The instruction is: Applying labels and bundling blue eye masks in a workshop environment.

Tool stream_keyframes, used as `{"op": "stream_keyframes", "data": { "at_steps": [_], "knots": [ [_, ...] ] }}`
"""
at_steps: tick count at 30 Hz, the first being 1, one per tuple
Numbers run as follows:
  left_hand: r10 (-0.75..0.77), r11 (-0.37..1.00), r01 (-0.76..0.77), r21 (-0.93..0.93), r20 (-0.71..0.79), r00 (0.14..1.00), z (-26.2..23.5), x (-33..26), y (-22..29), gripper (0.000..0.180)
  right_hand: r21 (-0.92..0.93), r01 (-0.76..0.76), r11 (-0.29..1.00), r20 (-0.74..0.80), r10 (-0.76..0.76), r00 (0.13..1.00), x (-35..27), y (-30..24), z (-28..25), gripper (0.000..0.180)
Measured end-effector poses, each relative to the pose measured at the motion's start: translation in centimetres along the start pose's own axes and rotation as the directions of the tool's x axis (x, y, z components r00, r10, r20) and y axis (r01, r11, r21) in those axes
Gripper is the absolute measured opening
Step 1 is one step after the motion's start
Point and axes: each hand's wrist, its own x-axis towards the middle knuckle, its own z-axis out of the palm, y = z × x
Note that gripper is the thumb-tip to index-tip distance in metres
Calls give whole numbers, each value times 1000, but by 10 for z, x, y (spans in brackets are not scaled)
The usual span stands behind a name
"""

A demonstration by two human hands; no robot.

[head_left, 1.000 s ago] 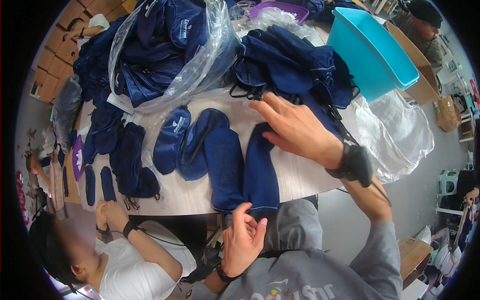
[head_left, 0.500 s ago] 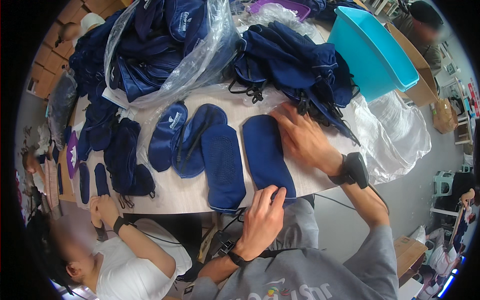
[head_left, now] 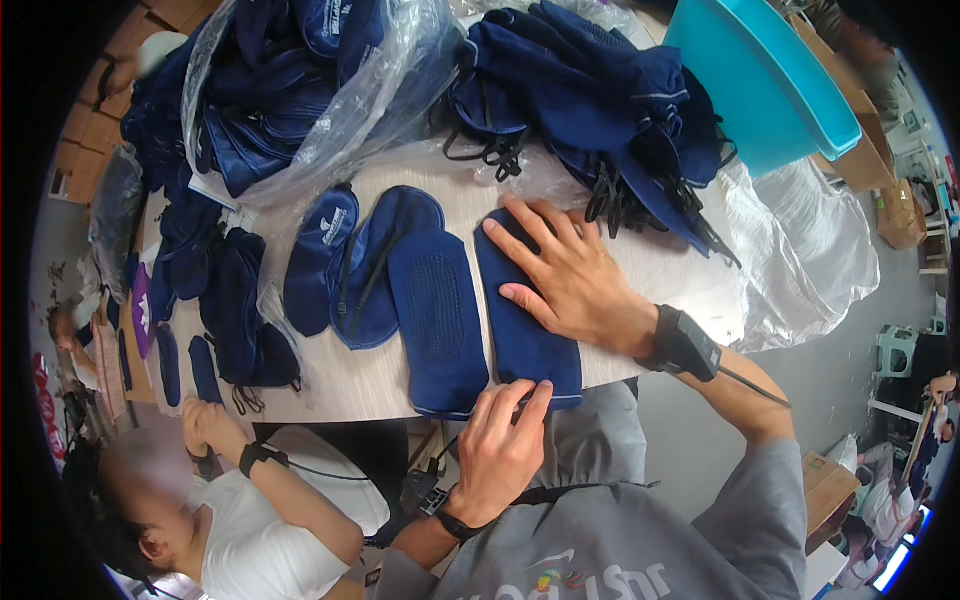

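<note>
A plain navy sock (head_left: 540,355) lies flat on the table, its cuff at the near edge. My right hand (head_left: 575,275) rests on its upper part with the fingers spread, hiding much of the far end. At the cuff, the bent fingers of my left hand (head_left: 500,445) pinch the near edge; the thumb is partly hidden. Just left of this sock lies another navy sock (head_left: 440,310) with a dotted grip patch facing up. It partly overlaps an eye mask (head_left: 372,305) with a black strap. A shiny navy eye mask (head_left: 320,270) with white print sits left of that.
A clear plastic bag (head_left: 390,130) of navy items stands at the far left, beside a heap of navy fabric pieces (head_left: 590,100) with black straps. Beyond the heap is a turquoise bin (head_left: 760,90). White plastic sheeting (head_left: 800,255) covers the right side. A co-worker in white (head_left: 270,500) sits at left.
My right hand has shifted left from the sock's far right edge and now lies flat across it. My left hand stays at the cuff. The view has shifted slightly.
</note>
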Motion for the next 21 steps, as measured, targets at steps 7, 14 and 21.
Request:
{"op": "stream_keyframes", "data": {
  "at_steps": [7, 14, 21],
  "knots": [
    [106, 993, -116, -36, -214, 971, 4, -24, -22, 29, -27, 15, 1000, -1, -15, 1000, -1, 3, -2, 68],
    [-47, 997, 43, -60, -56, 997, -10, -12, -11, 24, -73, 27, 997, -5, -28, 1000, -2, 0, -3, 71],
    [-108, 993, 108, 48, -10, 994, -6, 8, -12, 25, -57, 22, 998, 10, -22, 1000, -2, -1, -1, 71]
  ]
}}
